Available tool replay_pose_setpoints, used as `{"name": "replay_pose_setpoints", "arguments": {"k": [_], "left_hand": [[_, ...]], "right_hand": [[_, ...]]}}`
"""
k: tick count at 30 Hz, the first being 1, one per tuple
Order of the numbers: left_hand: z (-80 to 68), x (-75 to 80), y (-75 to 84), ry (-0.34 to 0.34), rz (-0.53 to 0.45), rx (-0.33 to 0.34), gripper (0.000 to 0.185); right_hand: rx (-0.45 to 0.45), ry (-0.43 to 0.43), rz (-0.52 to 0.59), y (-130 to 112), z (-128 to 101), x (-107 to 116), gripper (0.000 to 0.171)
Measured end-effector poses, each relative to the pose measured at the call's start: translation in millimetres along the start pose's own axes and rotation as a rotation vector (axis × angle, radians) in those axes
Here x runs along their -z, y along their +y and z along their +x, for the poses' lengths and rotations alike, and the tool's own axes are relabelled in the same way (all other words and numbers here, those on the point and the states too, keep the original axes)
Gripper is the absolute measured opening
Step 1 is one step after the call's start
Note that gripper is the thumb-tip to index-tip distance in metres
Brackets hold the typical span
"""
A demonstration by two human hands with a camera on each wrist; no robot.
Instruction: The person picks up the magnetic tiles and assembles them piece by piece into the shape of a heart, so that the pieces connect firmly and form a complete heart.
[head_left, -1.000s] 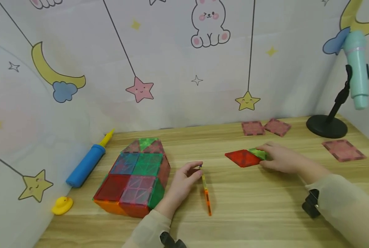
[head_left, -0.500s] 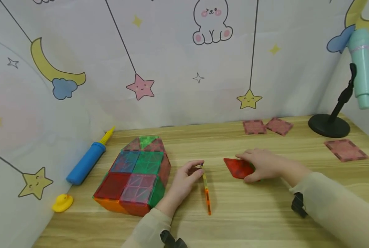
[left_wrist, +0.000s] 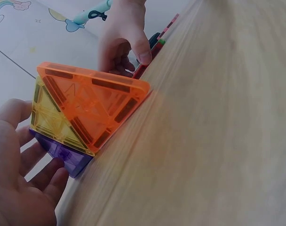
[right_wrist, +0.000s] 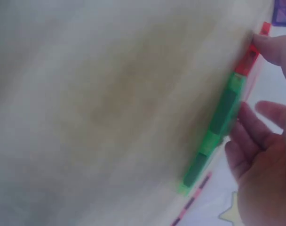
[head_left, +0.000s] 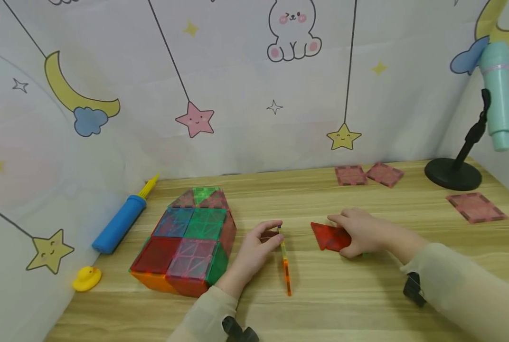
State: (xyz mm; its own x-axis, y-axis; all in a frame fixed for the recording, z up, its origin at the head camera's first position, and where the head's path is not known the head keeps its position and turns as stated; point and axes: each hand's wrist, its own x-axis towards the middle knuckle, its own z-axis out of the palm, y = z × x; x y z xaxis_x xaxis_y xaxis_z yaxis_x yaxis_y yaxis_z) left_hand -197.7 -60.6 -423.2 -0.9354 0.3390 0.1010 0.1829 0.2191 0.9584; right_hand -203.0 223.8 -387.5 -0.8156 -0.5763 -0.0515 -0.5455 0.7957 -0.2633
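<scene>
Right hand (head_left: 363,232) curled over red tile (head_left: 329,236), mid-table (head_left: 357,294), gripping it. Left hand (head_left: 254,247) pinches upright tile panel (head_left: 285,259) near front edge. Left wrist view alone shows panel's orange, yellow, purple triangles.

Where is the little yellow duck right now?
In the head view the yellow duck sits at the table's near left edge, by the wall, just below the blue pump.
</scene>
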Motion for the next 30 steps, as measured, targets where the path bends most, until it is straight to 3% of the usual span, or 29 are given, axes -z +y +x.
{"name": "replay_pose_setpoints", "arguments": {"k": [4, 12, 16, 25, 30], "left_hand": [[-1.0, 0.2, 2.7, 0.002, -0.014, 0.005, 0.037], [-12.4, 1.1, 30.2, 0.001, -0.011, 0.004, 0.034], [-13.9, 0.6, 33.5, -0.002, -0.014, -0.002, 0.034], [-12.0, 0.1, 29.8, 0.004, -0.023, -0.015, 0.035], [-12.1, 0.4, 32.9, -0.012, -0.012, -0.01, 0.035]], "right_hand": [[-0.032, 0.023, 0.025, 2, -2, -4, 0.077], [-0.037, 0.053, -0.014, 2, -5, -6, 0.078], [-0.05, 0.04, 0.03, -4, -5, -6, 0.077], [-0.064, 0.014, 0.285, -25, -2, -3, 0.065], [-0.145, 0.0, 0.578, -33, -1, -7, 0.058]]}}
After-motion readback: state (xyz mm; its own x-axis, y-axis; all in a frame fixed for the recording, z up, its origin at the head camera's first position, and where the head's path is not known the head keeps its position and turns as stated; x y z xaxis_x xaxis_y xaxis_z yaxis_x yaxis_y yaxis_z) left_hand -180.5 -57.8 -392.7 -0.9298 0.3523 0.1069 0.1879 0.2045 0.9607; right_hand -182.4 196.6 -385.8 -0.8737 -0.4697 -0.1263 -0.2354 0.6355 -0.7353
